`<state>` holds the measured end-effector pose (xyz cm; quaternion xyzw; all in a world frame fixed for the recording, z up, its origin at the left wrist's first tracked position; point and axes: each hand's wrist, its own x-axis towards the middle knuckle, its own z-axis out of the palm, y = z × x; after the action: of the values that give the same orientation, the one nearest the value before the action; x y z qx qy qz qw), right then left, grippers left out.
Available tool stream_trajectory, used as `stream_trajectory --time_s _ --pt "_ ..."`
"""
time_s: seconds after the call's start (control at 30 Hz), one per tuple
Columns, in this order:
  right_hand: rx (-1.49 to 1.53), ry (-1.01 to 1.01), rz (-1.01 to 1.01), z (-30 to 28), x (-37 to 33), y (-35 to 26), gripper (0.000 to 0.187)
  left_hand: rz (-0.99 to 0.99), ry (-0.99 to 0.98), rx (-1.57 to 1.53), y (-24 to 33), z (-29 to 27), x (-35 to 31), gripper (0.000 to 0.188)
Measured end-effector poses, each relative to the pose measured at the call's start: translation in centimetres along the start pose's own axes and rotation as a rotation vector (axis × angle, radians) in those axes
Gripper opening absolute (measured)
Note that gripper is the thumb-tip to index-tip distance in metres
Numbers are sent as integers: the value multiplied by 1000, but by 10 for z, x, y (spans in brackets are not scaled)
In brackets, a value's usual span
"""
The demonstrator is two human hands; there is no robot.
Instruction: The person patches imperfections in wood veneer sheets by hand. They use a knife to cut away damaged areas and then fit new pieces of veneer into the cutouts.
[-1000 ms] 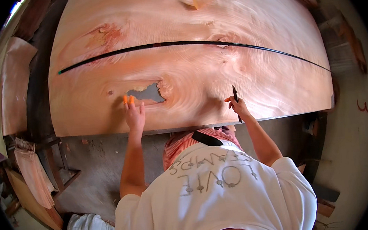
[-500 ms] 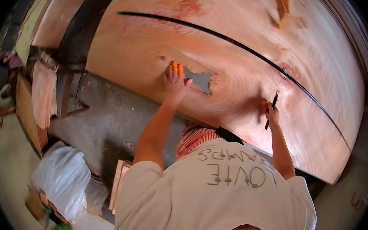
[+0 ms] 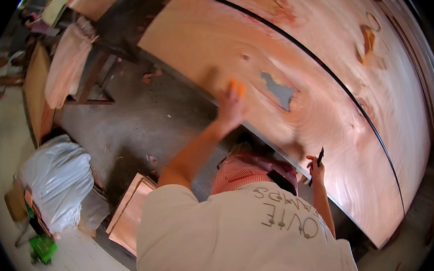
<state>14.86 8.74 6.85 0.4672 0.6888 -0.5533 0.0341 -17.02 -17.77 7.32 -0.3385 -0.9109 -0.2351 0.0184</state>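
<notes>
A large veneer sheet (image 3: 343, 120) with swirling grain spreads across the work surface, with a ragged grey hole (image 3: 279, 91) near its middle. My left hand (image 3: 231, 106), blurred, is over the near edge of the sheet, left of the hole. Its fingers are stretched out, with orange covers on some, and it holds nothing. My right hand (image 3: 315, 167) is closed around a slim black utility knife (image 3: 320, 157) at the near edge, farther right. A long black strip (image 3: 318, 58) lies curved across the sheet beyond both hands.
A brown scrap piece (image 3: 368, 42) rests on the sheet's far right. White plastic covers a pile (image 3: 60, 178) at left, near a green object (image 3: 43, 247). Stacked veneer pieces (image 3: 131, 208) lie beside me, and more veneer (image 3: 71, 60) hangs at the back left. A person (image 3: 34, 20) is far off.
My left hand has lifted away from beside the hole toward the sheet's near edge. My right hand has drawn back to that edge with the knife. The view has turned, shifting the sheet rightward.
</notes>
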Motion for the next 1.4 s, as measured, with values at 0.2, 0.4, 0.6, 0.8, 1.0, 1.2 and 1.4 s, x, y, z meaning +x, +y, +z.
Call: stream_trajectory --time_s 0.2,0.4,0.6,0.8,1.0,1.2,1.4 --pt "-234 -165 -12 42 -43 10 26 149 -206 -121 46 10 -117 86" --pt "-312 -344 -289 93 -62 73 21 -94 -513 -274 25 -1 -220 77" --pt "-212 -447 -115 150 -112 117 21 -459 -475 -209 -61 -33 -345 67" --pt "-166 -471 258 174 -143 146 23 -763 -341 -219 -152 -61 -469 65" --pt "-276 -343 285 217 -126 121 21 -892 -384 -303 -231 -103 -470 64" --pt "-546 -429 230 332 -39 56 19 -654 -289 -363 -302 -160 -420 60" --pt "-383 -698 -25 580 -110 -179 24 -830 -245 -318 -421 -215 -456 63"
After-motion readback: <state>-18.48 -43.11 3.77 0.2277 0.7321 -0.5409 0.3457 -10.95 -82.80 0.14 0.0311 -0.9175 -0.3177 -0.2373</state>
